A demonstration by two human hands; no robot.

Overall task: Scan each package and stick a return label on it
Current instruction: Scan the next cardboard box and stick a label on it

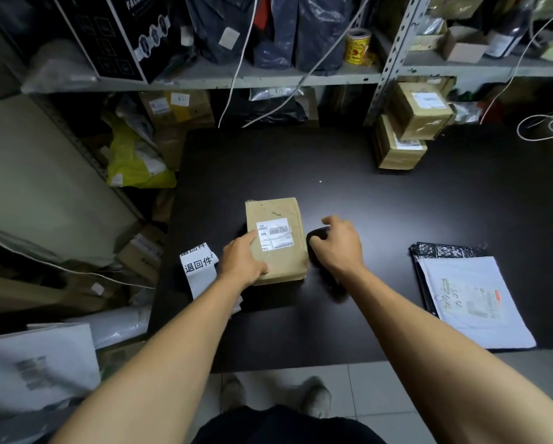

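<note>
A brown paper package [281,216] with a white barcode label lies on the black table [365,193], near its middle. My left hand [243,261] grips the package's left near edge, thumb on top. To the right of the package my right hand [339,245] curls round a black scanner [317,233], which is blurred and partly hidden by the hand. A strip of white return labels [200,267] with black characters lies just left of my left hand, partly under my forearm.
A white mailer bag [474,302] on a black bag lies at the table's right. Two taped cardboard boxes [410,123] are stacked at the back right. Metal shelves behind hold parcels and a yellow sticker roll [357,46]. More parcels fill the floor on the left.
</note>
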